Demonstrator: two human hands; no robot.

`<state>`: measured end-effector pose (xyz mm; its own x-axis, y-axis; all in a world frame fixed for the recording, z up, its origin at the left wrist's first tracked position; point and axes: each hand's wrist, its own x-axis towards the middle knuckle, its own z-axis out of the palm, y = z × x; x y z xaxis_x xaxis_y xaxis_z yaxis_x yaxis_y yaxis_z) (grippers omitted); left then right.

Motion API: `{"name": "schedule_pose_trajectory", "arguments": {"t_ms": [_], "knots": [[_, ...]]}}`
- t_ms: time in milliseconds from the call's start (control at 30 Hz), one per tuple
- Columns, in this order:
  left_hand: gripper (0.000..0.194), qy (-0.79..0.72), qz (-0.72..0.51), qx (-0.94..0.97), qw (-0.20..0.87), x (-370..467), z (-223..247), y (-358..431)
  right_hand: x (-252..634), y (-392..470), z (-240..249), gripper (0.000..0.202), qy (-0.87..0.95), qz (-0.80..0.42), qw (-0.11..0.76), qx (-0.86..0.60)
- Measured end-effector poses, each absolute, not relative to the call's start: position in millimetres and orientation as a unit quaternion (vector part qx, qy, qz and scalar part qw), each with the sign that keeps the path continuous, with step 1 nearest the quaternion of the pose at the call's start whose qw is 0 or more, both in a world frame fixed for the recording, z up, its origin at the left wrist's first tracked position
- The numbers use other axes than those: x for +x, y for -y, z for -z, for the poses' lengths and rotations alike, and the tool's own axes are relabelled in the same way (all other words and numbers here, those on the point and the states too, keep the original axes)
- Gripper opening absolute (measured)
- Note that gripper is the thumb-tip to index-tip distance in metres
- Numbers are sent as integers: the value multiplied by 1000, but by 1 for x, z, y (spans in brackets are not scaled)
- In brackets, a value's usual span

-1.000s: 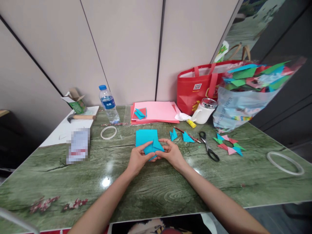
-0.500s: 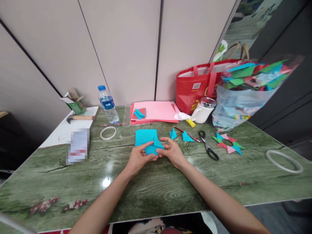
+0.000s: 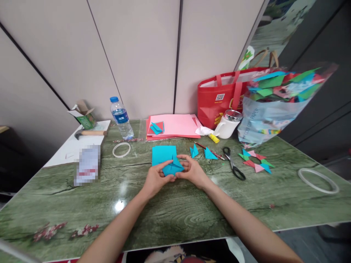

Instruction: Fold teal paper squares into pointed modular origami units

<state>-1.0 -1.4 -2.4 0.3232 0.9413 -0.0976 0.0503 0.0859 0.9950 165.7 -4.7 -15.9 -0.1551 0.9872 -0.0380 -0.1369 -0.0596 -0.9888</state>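
Note:
A partly folded piece of blue paper (image 3: 172, 168) is held between my two hands, its creases and a raised flap facing up. My left hand (image 3: 158, 178) grips its left side, thumb along the near edge and index finger on top. My right hand (image 3: 193, 171) pinches the right side, with fingertips behind the pointed corner. Flat blue paper squares (image 3: 161, 154) lie just beyond, partly covered by the held piece. To the right lie two folded blue pieces, a small one (image 3: 194, 151) and a wider one (image 3: 210, 153).
Black-handled scissors (image 3: 234, 164), a pencil (image 3: 204, 147), a yellow glue stick (image 3: 214, 138) and a multicoloured paper ring (image 3: 256, 161) lie rightward. Behind stand a white mug (image 3: 227, 126), red bag (image 3: 210, 98) and pink paper (image 3: 175, 124). A water bottle (image 3: 121, 118) and hammer (image 3: 91, 133) are left.
My right index finger and thumb have shifted slightly on the right corner, where the flap now shows more of its point. My left hand keeps its hold. The view has moved a little.

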Motion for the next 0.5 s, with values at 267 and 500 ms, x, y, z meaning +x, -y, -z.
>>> {"name": "schedule_pose_trajectory", "arguments": {"t_ms": [267, 500], "knots": [[65, -417, -372, 545, 626, -3, -3, 0, 175, 2, 9, 67, 418, -659, 487, -392], [68, -425, -368, 511, 650, -4, -13, 0, 179, 3, 7, 65, 422, -702, 469, -329]]}}
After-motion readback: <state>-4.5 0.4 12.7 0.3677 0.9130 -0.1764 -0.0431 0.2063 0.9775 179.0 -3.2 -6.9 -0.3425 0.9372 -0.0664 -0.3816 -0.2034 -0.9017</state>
